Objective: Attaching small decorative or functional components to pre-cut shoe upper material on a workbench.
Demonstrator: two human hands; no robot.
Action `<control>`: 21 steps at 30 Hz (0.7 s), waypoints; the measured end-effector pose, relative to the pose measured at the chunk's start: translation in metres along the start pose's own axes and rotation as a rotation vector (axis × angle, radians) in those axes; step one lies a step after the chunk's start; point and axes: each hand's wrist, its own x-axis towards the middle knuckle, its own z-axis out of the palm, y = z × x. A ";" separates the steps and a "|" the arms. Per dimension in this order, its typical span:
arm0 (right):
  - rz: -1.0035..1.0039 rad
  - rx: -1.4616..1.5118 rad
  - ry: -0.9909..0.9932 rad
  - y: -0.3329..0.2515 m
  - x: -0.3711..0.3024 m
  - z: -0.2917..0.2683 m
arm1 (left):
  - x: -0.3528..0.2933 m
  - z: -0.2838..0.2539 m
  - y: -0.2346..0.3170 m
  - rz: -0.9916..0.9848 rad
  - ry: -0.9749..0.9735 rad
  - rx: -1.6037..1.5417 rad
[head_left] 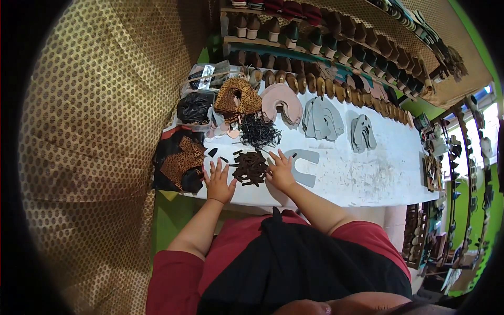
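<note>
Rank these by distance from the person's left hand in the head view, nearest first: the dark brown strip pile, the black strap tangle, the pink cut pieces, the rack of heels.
From the left hand:
1. Dark brown strip pile, just to its right.
2. Black strap tangle, beyond that pile.
3. Pink cut pieces, farther back and right.
4. Rack of heels, behind the table.

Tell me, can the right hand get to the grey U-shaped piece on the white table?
Probably yes: the right hand lies flat right beside the grey U-shaped piece, with nothing between them.
</note>
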 end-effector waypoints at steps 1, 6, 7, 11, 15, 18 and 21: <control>0.069 0.061 0.029 0.002 -0.003 0.001 | 0.000 0.001 0.000 0.000 0.000 -0.003; 0.533 0.174 0.171 0.028 -0.016 -0.014 | 0.000 0.000 0.000 -0.012 -0.026 -0.004; 0.540 0.173 0.174 0.036 -0.020 -0.018 | 0.000 -0.001 0.001 -0.021 -0.031 0.001; 0.814 0.195 0.092 0.053 -0.031 -0.024 | 0.002 -0.002 0.003 -0.023 -0.039 0.001; 0.826 0.252 0.102 0.054 -0.031 -0.016 | 0.001 -0.001 0.004 -0.030 -0.040 0.019; 0.794 0.217 0.116 0.060 -0.028 -0.013 | 0.002 -0.001 0.005 -0.034 -0.041 0.023; 0.792 0.204 0.073 0.064 -0.025 -0.014 | 0.002 -0.003 0.007 -0.054 -0.058 0.017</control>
